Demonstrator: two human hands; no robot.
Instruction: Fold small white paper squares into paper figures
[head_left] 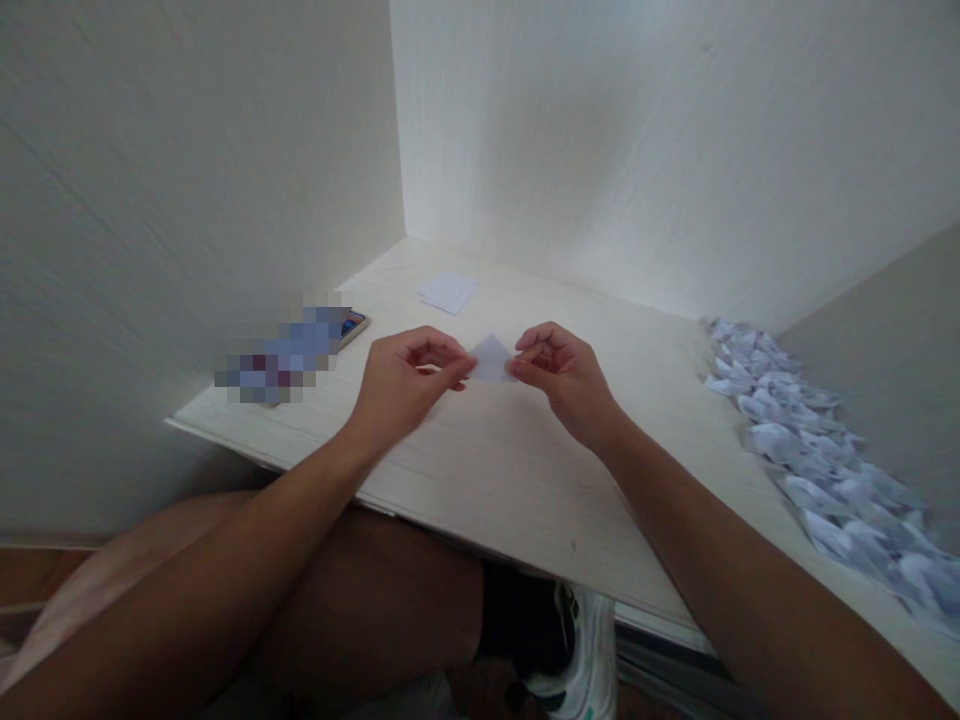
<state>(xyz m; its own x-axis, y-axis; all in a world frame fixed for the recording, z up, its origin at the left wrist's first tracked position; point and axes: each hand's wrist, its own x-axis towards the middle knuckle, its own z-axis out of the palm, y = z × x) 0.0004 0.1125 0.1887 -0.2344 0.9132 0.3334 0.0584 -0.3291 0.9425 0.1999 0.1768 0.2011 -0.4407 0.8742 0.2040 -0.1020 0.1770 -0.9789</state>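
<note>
A small white sheet of paper, folded to a triangle (492,360), is held just over the tabletop with its point facing away from me. My left hand (420,375) pinches its left corner between thumb and fingers. At the right corner, my right hand (559,375) grips it the same way, fingers curled. Beyond the hands, a few flat white paper sheets (448,291) lie loosely stacked on the table.
The pale tabletop (480,470) meets walls at the back and left. Along its right side runs a long heap of folded white paper pieces (817,440). A phone (354,326), partly behind a blurred-out patch, lies at the left. My leg and shoe (581,660) are below the front edge.
</note>
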